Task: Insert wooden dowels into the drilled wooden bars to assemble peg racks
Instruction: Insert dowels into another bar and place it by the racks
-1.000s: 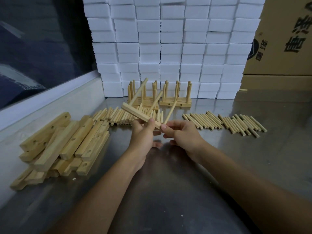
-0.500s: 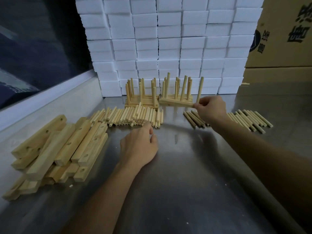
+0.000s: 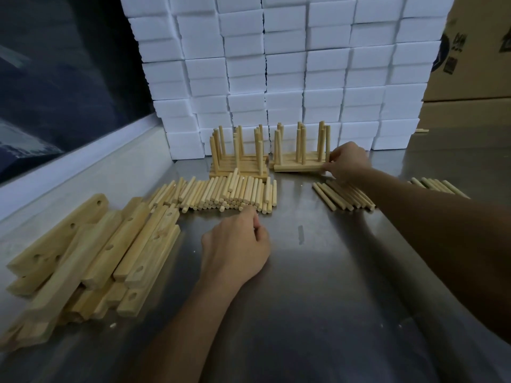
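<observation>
A finished peg rack (image 3: 300, 167) stood at the far edge of the steel table (image 3: 318, 286), its dowels upright, the front bar of the right-hand group of racks. The right hand (image 3: 349, 161) gripped that bar's right end, fingers curled round it. Just left of it stood a second cluster of assembled racks (image 3: 239, 158), packed close together, pegs up. In front of that cluster lay a loose pile of dowels (image 3: 221, 193) in a rough row, ends toward the near edge. The left hand (image 3: 235, 248) rested on the table just before this pile, fingers loosely curled with the tips at the nearest dowel ends — whether it had hold of one could not be told. A smaller row of dowels (image 3: 344, 194) lay to the right, partly under the right forearm, with a few more (image 3: 439, 185) beyond it. Toward the left edge lay a heap of drilled wooden bars (image 3: 91, 252), stacked askew, holes showing. Behind everything rose a wall of white foam blocks (image 3: 290, 64) — and a cardboard box (image 3: 475, 51) at the far right corner.
</observation>
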